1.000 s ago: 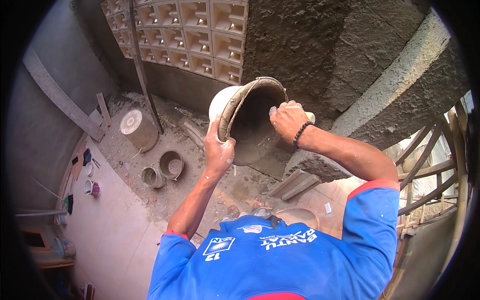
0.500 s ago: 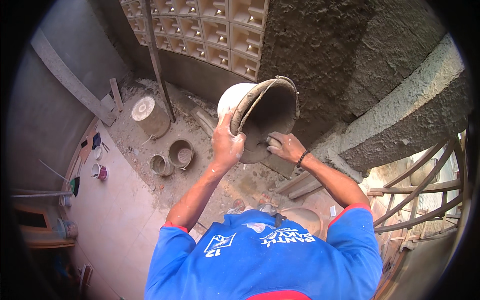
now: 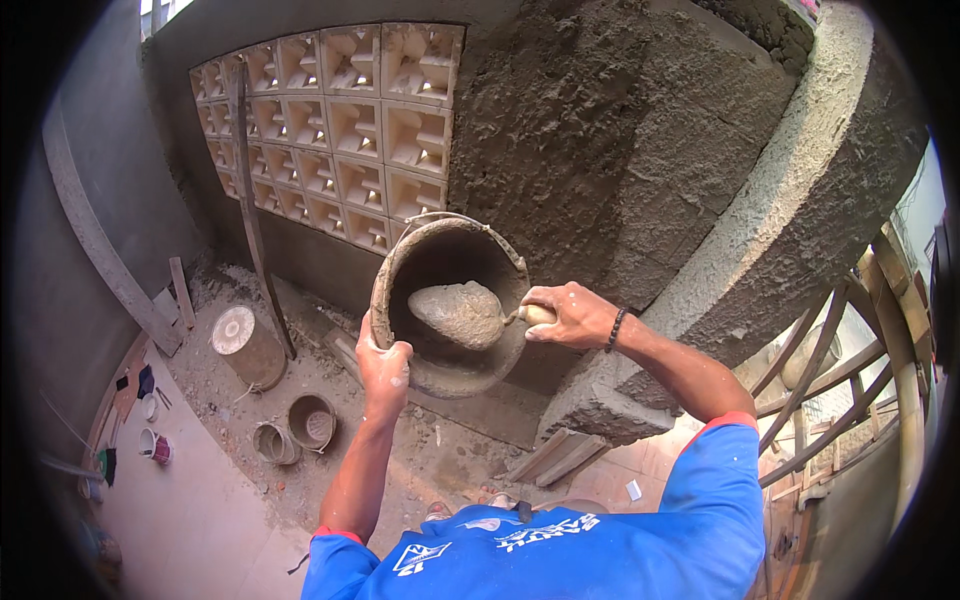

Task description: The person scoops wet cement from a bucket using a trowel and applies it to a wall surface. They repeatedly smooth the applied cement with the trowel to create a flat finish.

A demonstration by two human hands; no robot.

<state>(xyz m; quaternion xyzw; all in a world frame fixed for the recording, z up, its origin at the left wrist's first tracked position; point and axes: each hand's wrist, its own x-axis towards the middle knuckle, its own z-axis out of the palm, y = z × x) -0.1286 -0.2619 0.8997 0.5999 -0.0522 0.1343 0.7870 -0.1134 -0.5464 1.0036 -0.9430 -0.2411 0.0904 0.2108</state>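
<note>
My left hand (image 3: 384,372) is closed on the left side of a mortar-caked bucket (image 3: 445,382), thumb over the rim. The bucket is tipped so that its mouth faces me, and its wire handle lies along the upper rim. Closed round the pale handle of a trowel (image 3: 462,314) is my right hand (image 3: 577,314), at the bucket's right rim. The trowel's blade, coated with grey mortar, lies across the bucket's mouth. How much mortar sits deeper inside is hidden in shadow.
Ahead rises a wall with rough, dark plaster (image 3: 550,170) beside pale vent blocks (image 3: 350,125). A thick concrete beam (image 3: 760,220) slants on the right. An upturned bucket (image 3: 245,350), two small pails (image 3: 312,422) and a leaning wooden pole (image 3: 250,210) stand at left.
The trowel has come up into view in the bucket's mouth, carrying mortar. The bucket's mouth has turned more toward me, and the view has tilted up to show more wall.
</note>
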